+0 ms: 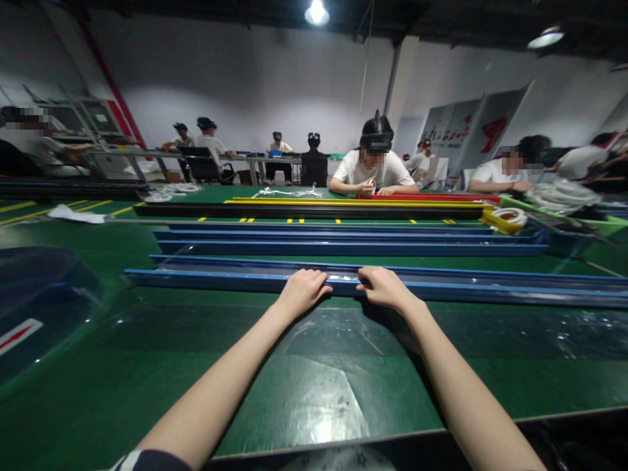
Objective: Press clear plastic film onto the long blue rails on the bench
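Note:
Both my hands rest on a long blue channel strip (pixel 235 281) that runs left to right across the green table. My left hand (pixel 304 290) has its fingers curled over the strip's near edge, thumb toward the middle. A short gap to the right, my right hand (pixel 383 286) grips the same strip with bent fingers. Clear film shows inside the channel between the hands. On the tabletop nearer to me, a wide strip of clear plastic film (pixel 196 330) lies flat under my forearms.
Beyond lie more blue strips (pixel 343 248), a black strip (pixel 314 210) and yellow strips (pixel 363 203). A roll of clear film (pixel 44 301) is at left. At right, a yellow tray (pixel 504 222) sits by a green bin (pixel 598 221). A co-worker (pixel 375 167) sits opposite.

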Available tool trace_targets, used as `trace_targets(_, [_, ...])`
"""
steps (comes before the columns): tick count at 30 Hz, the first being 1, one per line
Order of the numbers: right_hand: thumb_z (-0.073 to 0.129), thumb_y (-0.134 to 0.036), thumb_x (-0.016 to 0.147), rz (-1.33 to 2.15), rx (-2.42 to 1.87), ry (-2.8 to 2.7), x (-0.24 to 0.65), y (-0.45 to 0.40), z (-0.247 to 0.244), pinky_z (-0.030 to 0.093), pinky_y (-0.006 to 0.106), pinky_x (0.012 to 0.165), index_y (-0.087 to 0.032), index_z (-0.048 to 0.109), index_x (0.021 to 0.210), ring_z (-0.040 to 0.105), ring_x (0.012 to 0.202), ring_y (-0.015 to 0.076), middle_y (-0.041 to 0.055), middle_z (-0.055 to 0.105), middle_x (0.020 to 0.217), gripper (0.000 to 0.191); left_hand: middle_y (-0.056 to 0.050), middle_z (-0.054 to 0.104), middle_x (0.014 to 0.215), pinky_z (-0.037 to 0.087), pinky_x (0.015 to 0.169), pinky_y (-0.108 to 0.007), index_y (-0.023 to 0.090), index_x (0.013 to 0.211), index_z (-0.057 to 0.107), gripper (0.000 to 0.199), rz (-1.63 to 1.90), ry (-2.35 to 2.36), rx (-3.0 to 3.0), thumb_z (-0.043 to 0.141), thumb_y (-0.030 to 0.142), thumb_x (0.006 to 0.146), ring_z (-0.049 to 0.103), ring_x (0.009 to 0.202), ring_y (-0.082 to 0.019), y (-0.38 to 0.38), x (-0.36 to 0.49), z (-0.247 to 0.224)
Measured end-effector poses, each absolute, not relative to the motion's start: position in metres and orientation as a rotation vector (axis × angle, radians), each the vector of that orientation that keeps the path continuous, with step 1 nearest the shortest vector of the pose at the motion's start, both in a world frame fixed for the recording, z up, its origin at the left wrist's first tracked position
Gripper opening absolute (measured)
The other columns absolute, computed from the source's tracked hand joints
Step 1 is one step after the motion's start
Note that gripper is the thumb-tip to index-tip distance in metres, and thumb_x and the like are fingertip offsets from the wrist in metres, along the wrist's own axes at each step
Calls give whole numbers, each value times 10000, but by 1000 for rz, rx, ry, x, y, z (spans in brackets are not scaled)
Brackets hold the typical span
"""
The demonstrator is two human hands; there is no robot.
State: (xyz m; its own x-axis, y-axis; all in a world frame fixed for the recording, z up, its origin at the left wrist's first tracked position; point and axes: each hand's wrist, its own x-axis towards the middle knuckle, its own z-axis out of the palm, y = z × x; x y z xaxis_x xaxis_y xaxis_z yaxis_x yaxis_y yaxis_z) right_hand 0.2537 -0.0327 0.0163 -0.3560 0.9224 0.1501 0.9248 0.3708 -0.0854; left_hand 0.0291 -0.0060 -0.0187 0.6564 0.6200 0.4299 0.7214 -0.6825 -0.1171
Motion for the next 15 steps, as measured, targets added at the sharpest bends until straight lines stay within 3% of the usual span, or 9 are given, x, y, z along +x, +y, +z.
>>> trace_targets(15, [493, -274, 815, -47, -1651, -2460, 255, -31, 13, 274, 237, 605, -190, 565, 817, 549, 759, 153, 52, 628, 872, 111, -55, 642, 889, 399, 721, -289, 187, 946, 545, 269, -473, -1157, -2649, 401, 410, 902, 595, 824, -189, -9, 31, -11])
